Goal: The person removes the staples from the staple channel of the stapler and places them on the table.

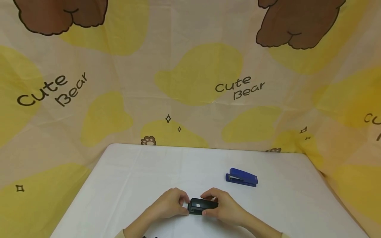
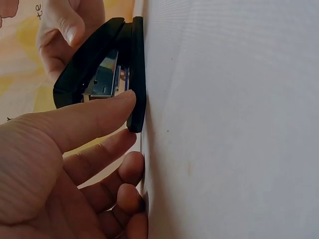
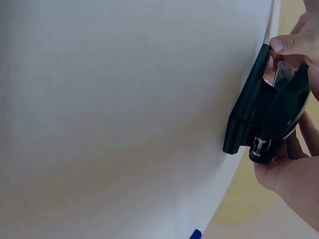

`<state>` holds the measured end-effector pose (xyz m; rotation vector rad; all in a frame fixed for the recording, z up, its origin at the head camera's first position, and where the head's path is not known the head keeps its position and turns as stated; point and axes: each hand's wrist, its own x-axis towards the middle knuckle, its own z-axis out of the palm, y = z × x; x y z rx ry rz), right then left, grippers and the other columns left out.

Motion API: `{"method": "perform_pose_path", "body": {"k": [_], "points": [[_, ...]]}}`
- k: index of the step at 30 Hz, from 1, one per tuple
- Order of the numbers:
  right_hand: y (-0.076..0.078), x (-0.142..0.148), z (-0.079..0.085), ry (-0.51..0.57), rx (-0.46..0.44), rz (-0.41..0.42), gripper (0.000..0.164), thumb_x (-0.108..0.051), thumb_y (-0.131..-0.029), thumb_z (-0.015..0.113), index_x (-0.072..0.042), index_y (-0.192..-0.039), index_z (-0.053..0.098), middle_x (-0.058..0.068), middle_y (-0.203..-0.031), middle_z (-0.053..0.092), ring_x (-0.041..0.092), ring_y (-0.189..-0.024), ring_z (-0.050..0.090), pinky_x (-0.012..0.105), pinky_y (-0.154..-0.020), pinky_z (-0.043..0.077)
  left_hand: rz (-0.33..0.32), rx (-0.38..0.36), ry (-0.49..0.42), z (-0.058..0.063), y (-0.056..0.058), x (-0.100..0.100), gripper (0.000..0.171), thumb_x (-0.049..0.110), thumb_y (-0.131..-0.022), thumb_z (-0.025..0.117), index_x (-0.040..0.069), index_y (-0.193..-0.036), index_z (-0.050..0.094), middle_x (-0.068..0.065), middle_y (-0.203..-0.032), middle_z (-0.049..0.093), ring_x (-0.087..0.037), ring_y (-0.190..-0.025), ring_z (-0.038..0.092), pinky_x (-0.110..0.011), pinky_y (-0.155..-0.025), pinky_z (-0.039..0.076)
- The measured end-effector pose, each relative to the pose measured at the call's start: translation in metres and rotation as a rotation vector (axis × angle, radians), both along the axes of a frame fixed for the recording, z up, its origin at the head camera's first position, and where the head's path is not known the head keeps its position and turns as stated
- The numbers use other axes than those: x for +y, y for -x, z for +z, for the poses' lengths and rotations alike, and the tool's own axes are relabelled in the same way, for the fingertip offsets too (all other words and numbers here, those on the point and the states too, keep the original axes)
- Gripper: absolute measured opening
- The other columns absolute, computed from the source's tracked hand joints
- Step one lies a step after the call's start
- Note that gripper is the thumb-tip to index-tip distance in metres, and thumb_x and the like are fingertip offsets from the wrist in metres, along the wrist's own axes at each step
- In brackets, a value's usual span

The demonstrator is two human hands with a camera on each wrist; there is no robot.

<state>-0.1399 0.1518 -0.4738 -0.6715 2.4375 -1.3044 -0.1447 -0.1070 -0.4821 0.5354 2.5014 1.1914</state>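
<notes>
The black stapler [image 1: 203,204] is sitting base-down on the table [image 1: 148,168], between the two hands, its front end pointing toward the left one. Its top arm is standing raised from the base [image 2: 138,74] at the front, and a metal strip [image 2: 103,77] is showing in the gap.

The left hand [image 1: 170,203] is pinching the front tip of the base: its thumb is pressing on the upper edge, its index finger is lying at the end just opposite, and the other fingers are curling beside the table. The right hand [image 1: 224,205] is holding the rear half, its thumb lying along the side nearer the person and its bent fingers reaching round the far side; how firmly they are clamping cannot be told.

A blue stapler [image 1: 241,177] is lying farther off and to the right, well apart from both hands, its arm also slanting up from its base. Behind the table, a cloth [image 1: 193,72] is hanging, showing yellow patches, brown bears and "Cute Bear" lettering.
</notes>
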Motion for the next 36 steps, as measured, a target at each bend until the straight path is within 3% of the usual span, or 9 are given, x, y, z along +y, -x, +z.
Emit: {"method": "perform_pose_path", "body": {"k": [23, 36], "points": [[0.0000, -0.0084, -0.0047, 0.001, -0.002, -0.011, 0.034, -0.020, -0.086, 0.088, -0.018, -0.116, 0.074, -0.010, -0.107, 0.067, 0.014, -0.097, 0.062, 0.027, -0.087, 0.051, 0.010, 0.004, 0.052, -0.0025, 0.0015, 0.0036, 0.027, 0.014, -0.073, 0.090, 0.011, -0.097, 0.077, 0.007, -0.066, 0.053, -0.010, -0.060, 0.046, -0.028, -0.057, 0.035], [-0.0007, -0.0067, 0.0017, 0.003, -0.031, -0.026, 0.033, -0.021, -0.086, 0.088, -0.019, -0.115, 0.073, -0.007, -0.108, 0.068, 0.019, -0.097, 0.061, 0.028, -0.085, 0.050, 0.009, 0.020, 0.062, -0.0047, 0.0016, 0.0022, 0.026, 0.015, -0.073, 0.090, 0.013, -0.096, 0.078, 0.008, -0.066, 0.052, -0.009, -0.060, 0.046, -0.028, -0.057, 0.035]]}}
